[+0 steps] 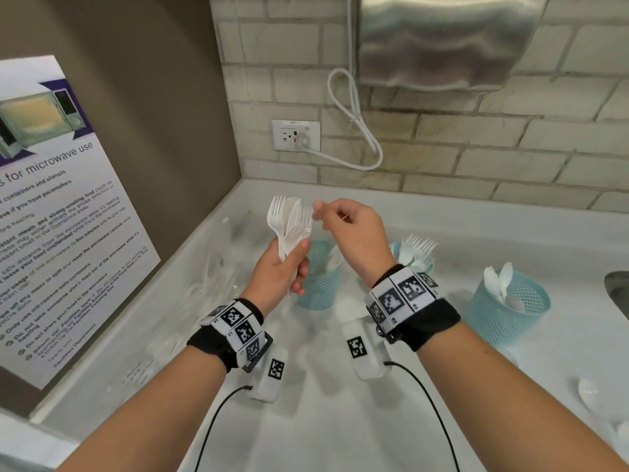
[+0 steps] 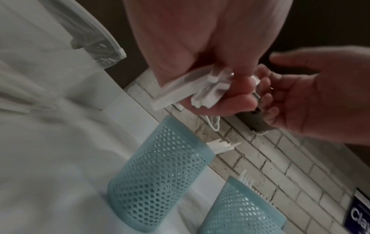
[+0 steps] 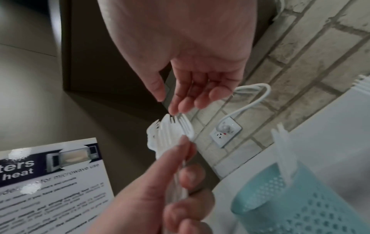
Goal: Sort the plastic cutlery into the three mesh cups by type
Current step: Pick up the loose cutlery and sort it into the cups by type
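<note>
My left hand [image 1: 289,267] grips a bundle of white plastic forks [image 1: 289,223] by the handles, tines up, above the counter's back left. The handle ends [image 2: 202,91] stick out of its fist in the left wrist view. My right hand [image 1: 326,216] reaches across with loosely bent fingers [image 3: 180,104], whose tips touch the fork tines [image 3: 176,125]; it holds nothing. Three teal mesh cups stand in a row. The left cup [image 1: 320,284] holds white flat-bladed pieces, the middle cup [image 1: 427,265] forks, the right cup [image 1: 510,311] spoons.
A heap of loose cutlery and clear wrappers [image 1: 211,284] lies at the counter's left wall. A single spoon [image 1: 587,393] lies at the right front. A sink edge [image 1: 617,291] shows far right. A wall socket [image 1: 296,134] and white cable hang behind.
</note>
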Tool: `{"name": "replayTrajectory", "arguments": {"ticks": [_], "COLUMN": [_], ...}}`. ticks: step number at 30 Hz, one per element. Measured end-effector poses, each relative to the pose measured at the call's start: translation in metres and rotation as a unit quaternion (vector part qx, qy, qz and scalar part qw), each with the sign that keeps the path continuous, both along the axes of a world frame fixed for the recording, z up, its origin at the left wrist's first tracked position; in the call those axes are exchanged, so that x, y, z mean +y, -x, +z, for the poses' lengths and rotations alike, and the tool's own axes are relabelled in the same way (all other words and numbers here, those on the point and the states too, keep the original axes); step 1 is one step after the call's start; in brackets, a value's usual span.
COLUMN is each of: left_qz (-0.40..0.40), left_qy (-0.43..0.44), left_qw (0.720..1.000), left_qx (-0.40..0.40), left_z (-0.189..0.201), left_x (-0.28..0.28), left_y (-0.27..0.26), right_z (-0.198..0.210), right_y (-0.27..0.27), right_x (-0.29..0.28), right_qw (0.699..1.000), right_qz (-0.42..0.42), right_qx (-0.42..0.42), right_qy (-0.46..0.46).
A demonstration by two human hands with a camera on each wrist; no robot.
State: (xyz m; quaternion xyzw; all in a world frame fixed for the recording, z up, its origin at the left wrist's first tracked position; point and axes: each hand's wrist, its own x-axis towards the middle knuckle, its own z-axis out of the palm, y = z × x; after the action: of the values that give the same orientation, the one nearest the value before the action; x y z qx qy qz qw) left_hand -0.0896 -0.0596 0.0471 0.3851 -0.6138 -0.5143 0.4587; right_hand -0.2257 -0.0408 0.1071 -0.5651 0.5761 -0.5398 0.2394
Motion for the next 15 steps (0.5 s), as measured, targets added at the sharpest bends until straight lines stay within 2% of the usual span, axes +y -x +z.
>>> {"name": "replayTrajectory", "arguments": {"ticks": [4, 10, 15], "left_qz": [0.000, -0.021, -0.018], "left_qy": [0.035, 0.033, 0.003], "left_qw": [0.998, 0.999, 0.999], "left_qx": [-0.043, -0.009, 0.026], "left_z": [0.000, 0.000, -0.001], "left_x": [0.000, 0.000, -0.003], "left_y": [0.005, 0.007, 0.007], "right_z": [0.003, -0.001, 0.005], "right_y": [-0.007, -0.005, 0.002], "right_x": [0.001, -0.004, 0.000], "right_qw": [0.998, 0.993, 0.995], "right_qz": [0.021, 0.052, 0.003], "right_qx": [-0.019, -0.099, -0.103], "right_qy": [-0.059, -0.031, 0.002]}}
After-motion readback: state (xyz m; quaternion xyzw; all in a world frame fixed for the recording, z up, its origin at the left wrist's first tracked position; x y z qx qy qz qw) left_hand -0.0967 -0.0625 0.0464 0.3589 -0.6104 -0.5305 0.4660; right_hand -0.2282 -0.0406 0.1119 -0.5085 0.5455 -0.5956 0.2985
